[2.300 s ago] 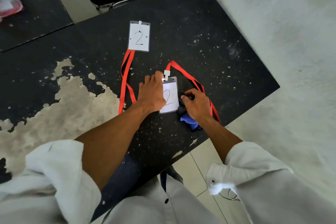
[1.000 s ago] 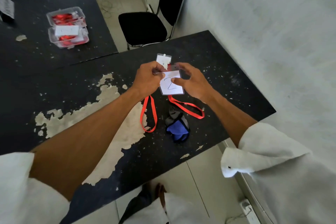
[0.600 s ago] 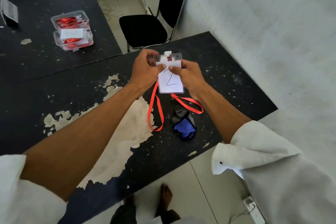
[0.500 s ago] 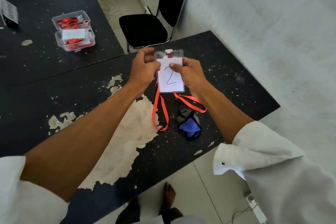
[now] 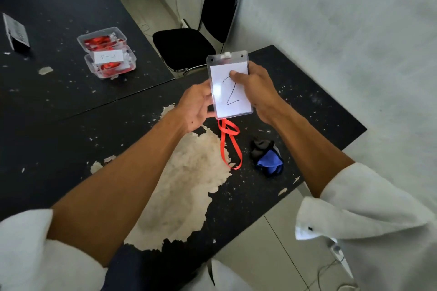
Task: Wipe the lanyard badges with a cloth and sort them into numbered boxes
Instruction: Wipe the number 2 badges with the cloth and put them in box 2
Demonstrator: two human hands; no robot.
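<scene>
Red lanyard strap (image 5: 230,146) hangs down to the table (image 5: 307,106) under the number-2 badge (image 5: 230,85), pinched aloft by the right hand (image 5: 257,92), the left hand (image 5: 196,107) beside it, grip hidden, so it may snag when carried off.

There is one clear rectangular plastic badge holder (image 5: 233,101), one red fabric lanyard strap (image 5: 227,129) and one crumpled blue and black cloth (image 5: 268,158) at the near right. At the far left there are two clear plastic boxes, the farther box (image 5: 101,39) and the nearer box (image 5: 111,68). The worn black tables are two, the near table (image 5: 307,106) and the far table (image 5: 59,2). Also one black padded chair (image 5: 184,46).
</scene>
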